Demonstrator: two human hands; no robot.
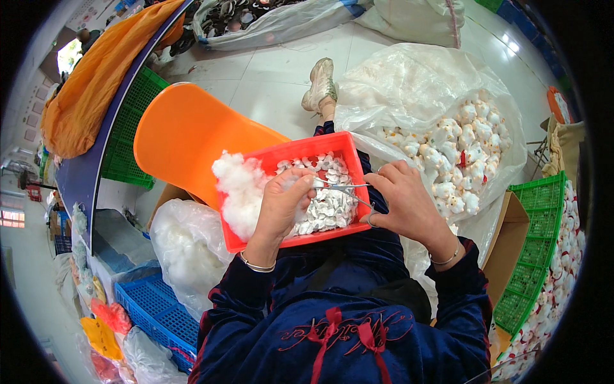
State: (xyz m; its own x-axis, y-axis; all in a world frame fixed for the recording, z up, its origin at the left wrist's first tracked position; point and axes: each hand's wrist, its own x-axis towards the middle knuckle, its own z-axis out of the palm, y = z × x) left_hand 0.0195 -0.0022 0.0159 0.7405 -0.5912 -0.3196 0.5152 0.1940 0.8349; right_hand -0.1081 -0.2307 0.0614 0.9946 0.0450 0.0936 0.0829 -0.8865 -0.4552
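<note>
Across my lap lies a red plastic tray [349, 148], with fluffy white stuffing [231, 181] heaped on its left side and many small white fabric pieces [327, 212] on its right. My right hand [412, 206] grips metal forceps [353, 187], with fingers at their ring handles. The slim tips point left toward my left hand [279, 203]. Between the thumb and fingers of that hand is a small white piece [316, 183], touching the forceps' tips. Its details are too small to make out. Both hands are above the tray.
Right of my leg lies a clear plastic bag [409, 83] with many small white plush figures [470, 150]. An orange chair [192, 137] stands beyond the tray. A bag of stuffing [182, 249] and a blue crate [150, 301] sit left, a green crate [537, 217] right.
</note>
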